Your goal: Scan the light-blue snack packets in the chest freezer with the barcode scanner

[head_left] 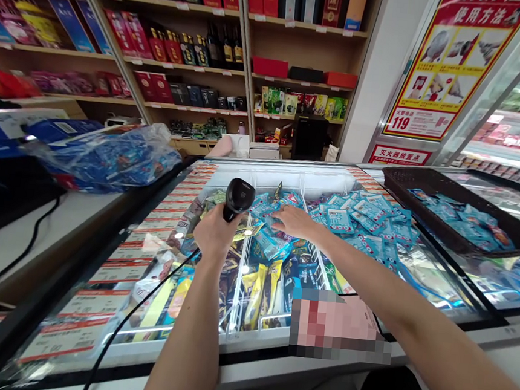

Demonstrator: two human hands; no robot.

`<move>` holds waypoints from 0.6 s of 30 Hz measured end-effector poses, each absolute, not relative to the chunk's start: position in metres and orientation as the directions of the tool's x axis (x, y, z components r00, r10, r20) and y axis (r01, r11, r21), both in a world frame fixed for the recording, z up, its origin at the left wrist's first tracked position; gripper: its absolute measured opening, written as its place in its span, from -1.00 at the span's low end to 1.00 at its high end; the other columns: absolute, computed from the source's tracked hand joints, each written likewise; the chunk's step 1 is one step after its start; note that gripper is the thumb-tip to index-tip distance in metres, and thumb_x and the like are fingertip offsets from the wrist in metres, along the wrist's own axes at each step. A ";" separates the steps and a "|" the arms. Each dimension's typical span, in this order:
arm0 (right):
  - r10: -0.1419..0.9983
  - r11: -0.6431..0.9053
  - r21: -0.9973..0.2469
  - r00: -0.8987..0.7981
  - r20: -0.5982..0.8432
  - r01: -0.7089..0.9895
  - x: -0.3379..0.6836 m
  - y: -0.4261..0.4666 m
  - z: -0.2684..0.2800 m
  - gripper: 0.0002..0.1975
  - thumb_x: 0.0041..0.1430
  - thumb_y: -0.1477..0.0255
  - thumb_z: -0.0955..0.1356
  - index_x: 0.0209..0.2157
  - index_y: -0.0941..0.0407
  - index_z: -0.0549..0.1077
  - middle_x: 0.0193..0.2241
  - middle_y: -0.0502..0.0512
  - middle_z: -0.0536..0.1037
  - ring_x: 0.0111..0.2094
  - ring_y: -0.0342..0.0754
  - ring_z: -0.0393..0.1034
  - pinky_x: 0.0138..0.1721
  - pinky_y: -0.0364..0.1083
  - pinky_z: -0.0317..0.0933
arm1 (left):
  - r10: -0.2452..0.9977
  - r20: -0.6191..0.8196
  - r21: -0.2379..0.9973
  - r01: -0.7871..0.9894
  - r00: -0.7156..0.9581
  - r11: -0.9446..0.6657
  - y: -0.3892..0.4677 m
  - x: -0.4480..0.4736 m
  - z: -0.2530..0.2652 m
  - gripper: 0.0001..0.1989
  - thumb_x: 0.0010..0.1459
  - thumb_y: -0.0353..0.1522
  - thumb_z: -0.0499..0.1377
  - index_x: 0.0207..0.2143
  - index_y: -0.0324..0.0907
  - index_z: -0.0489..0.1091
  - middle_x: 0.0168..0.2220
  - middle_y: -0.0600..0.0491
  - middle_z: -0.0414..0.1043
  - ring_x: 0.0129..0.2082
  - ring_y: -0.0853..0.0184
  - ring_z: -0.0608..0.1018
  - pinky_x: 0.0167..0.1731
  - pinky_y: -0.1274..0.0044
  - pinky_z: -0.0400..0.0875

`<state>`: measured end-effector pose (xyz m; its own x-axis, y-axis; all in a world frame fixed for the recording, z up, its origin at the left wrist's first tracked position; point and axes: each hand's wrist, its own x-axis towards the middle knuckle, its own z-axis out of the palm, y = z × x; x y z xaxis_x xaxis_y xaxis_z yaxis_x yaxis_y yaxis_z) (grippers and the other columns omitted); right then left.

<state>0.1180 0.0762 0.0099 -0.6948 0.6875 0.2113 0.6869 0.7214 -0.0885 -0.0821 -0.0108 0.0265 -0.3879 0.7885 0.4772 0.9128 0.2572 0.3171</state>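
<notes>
My left hand is wrapped round a black handheld barcode scanner, its cord running down across the freezer's left side. The scanner is over the chest freezer, near a white wire divider. My right hand reaches over the middle compartment, fingers apart and partly bent above blue ice cream packets; whether the fingertips touch one I cannot tell. Yellow wrapped ice creams lie nearer me in that compartment. A heap of light-blue packets fills the compartment to the right, partly behind my right forearm.
A dark brown tray with more blue packets sits on the freezer's right part. On the left counter lies a clear plastic bag of blue packets. Price labels line the left glass edge. Shelves of boxes and bottles stand behind.
</notes>
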 end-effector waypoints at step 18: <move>0.903 0.425 -0.397 -0.351 0.248 0.813 0.171 0.095 0.018 -0.54 -0.06 0.13 0.38 -0.19 0.15 0.42 -0.24 0.15 0.48 -0.21 0.04 0.34 -0.26 -0.09 0.16 | 0.836 0.470 0.266 0.949 -0.283 0.171 -0.012 -0.071 0.026 -0.52 0.05 0.03 0.00 -0.19 -0.11 0.39 -0.30 -0.03 0.49 -0.28 0.18 0.50 -0.46 0.51 0.19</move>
<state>0.1713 0.0948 0.0183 -0.3510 0.9030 0.2476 0.8133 0.4251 -0.3972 -0.0708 -0.0116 0.0262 -0.2828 0.8362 0.4699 0.9485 0.1710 0.2665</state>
